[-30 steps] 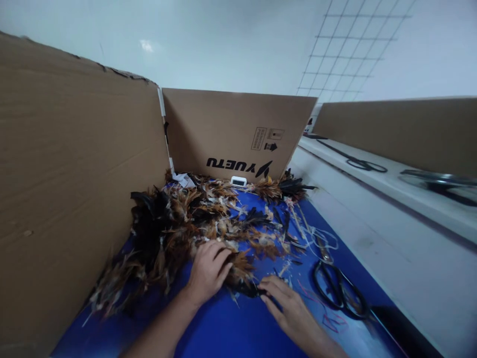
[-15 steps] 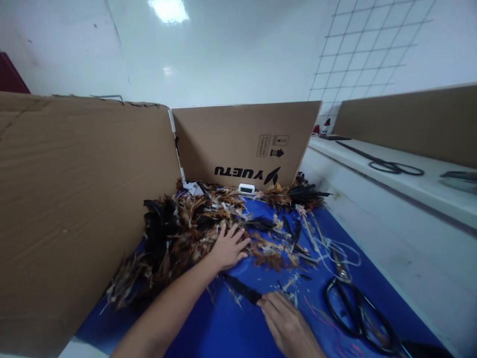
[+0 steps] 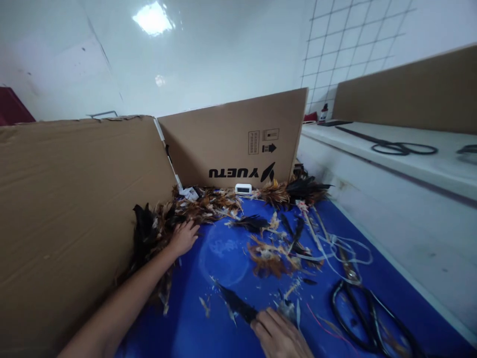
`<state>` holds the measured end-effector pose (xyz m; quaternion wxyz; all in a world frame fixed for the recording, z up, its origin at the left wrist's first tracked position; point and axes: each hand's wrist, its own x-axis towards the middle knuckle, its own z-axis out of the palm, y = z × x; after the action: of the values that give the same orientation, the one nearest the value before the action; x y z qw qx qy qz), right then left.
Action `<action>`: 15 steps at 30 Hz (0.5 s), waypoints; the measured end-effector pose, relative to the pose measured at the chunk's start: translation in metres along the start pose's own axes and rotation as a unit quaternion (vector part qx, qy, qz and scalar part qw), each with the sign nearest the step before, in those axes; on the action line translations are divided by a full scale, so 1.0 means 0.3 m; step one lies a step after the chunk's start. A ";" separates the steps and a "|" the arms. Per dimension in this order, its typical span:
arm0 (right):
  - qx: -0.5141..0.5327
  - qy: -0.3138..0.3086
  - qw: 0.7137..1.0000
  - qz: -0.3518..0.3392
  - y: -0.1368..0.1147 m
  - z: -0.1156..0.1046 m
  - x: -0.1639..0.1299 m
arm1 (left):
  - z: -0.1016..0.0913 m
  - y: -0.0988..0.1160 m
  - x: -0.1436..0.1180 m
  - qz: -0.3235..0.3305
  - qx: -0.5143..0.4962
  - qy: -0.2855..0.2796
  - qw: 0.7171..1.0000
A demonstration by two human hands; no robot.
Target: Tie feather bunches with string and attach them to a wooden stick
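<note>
My left hand (image 3: 185, 236) lies against the right side of a pile of brown and black feathers (image 3: 158, 233), fingers stretched out and slightly apart, palm down. Between the closed fingers of my right hand (image 3: 280, 332) is the end of a black feather (image 3: 235, 302), whose tip points up and left over the blue table surface (image 3: 201, 323). Loose brown feathers (image 3: 270, 258) and a dark feather (image 3: 253, 223) lie between the hands and the back panel. Black-handled scissors (image 3: 367, 315) rest to the right of my right hand.
Cardboard panels stand at the left (image 3: 74, 199) and back (image 3: 223, 139). A small white digital display (image 3: 243, 189) sits by the back panel, beside a feather bundle (image 3: 298, 189). Clear looped cord (image 3: 350, 248) lies near the scissors. Another pair of scissors (image 3: 395, 146) rests on the white ledge (image 3: 421, 169).
My left hand has swept left, pushing the feather pile toward the left panel and baring blue surface. My right hand keeps hold of the black feather, almost in place. The view has tilted slightly.
</note>
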<state>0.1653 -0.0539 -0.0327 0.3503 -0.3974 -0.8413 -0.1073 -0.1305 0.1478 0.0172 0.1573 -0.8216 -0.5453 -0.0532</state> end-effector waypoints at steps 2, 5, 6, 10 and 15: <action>-0.003 0.016 1.000 0.000 -0.003 0.001 -0.001 | -0.040 0.015 0.025 0.007 -0.003 0.029 1.000; -0.005 0.032 0.999 0.004 -0.004 0.008 -0.004 | -0.097 0.074 0.092 0.025 -0.013 0.075 0.997; -0.003 0.030 1.000 0.006 -0.003 0.010 -0.005 | -0.110 0.099 0.121 0.024 -0.016 0.087 0.996; 0.003 -0.008 1.000 0.009 0.004 0.013 -0.004 | -0.121 0.199 0.257 0.013 -0.065 0.075 0.995; -0.014 -0.027 0.999 0.019 0.014 0.022 0.007 | -0.068 0.303 0.433 -0.007 -0.087 0.053 0.995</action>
<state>0.1642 -0.0470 -0.0366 0.3238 -0.4212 -0.8410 -0.1021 0.0061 0.2232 0.0518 0.1138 -0.8242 -0.5357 -0.1445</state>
